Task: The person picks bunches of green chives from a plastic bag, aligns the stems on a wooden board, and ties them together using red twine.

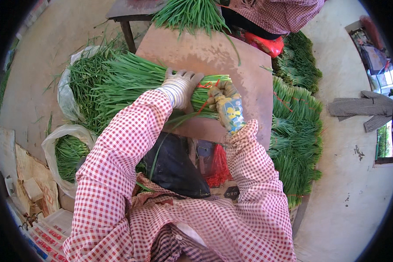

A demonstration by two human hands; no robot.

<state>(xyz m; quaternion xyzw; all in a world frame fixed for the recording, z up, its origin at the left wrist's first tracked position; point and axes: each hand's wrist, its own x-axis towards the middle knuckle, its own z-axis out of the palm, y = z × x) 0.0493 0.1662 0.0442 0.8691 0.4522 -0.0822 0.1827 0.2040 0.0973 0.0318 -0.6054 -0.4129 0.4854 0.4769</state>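
Observation:
My left hand (179, 89), in a grey glove with a striped cuff, grips the top of a bundle of long green leafy stalks (135, 81) lying across a worn brown board (244, 74). My right hand (225, 105), in a stained patterned glove, has its fingers curled on the bundle's pale cut end, by thin red ties (212, 84). The bundle's leaves spread leftward over a pile of loose greens. Parts of both hands' fingers are hidden among the stalks. Below the board are a black bag (172, 168) and a red mesh bag (216, 163).
Bags of greens (70, 157) stand on the left. Rows of tied bundles (294, 144) line the board's right. More greens (187, 13) lie at the back, beside another person in checked clothing (275, 13) and a red bag (264, 43). A striped garment (358, 109) hangs at far right.

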